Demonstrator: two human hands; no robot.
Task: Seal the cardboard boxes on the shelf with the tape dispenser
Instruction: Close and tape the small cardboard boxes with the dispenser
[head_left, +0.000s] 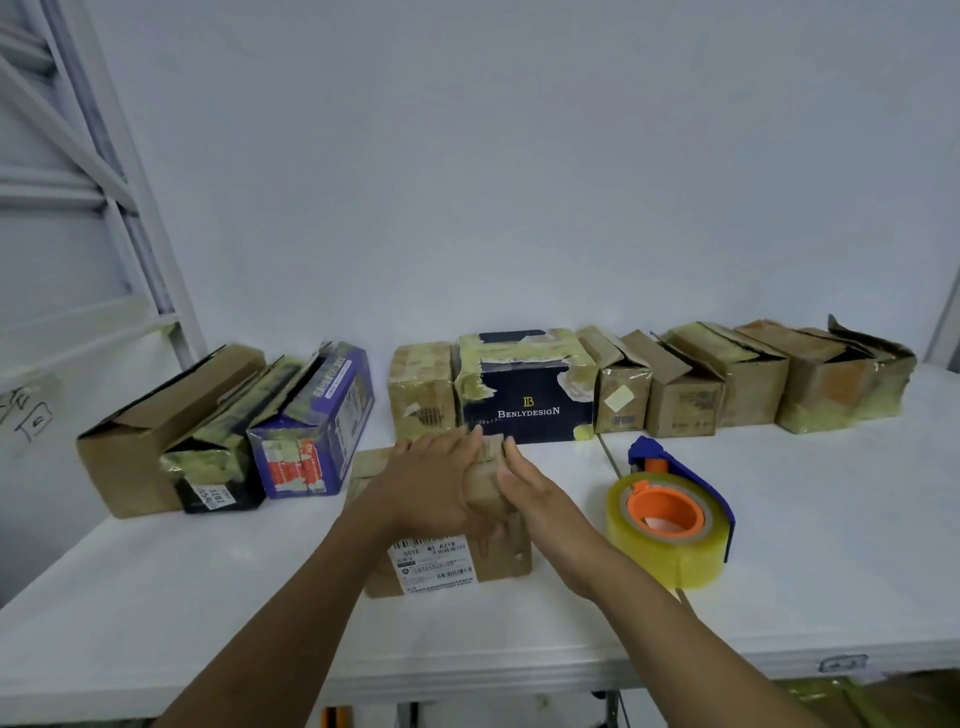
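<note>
Small cardboard box is pressed by straight fingers of left hand & right hand; nothing is gripped. Its top is mostly hidden under them. Tape dispenser is seen at its 3 o'clock, untouched; other boxes at 12.

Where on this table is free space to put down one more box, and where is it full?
Bare tabletop lies front-left, before the purple box and left of the labelled box; also right of the tape dispenser. The back row is crowded.
</note>
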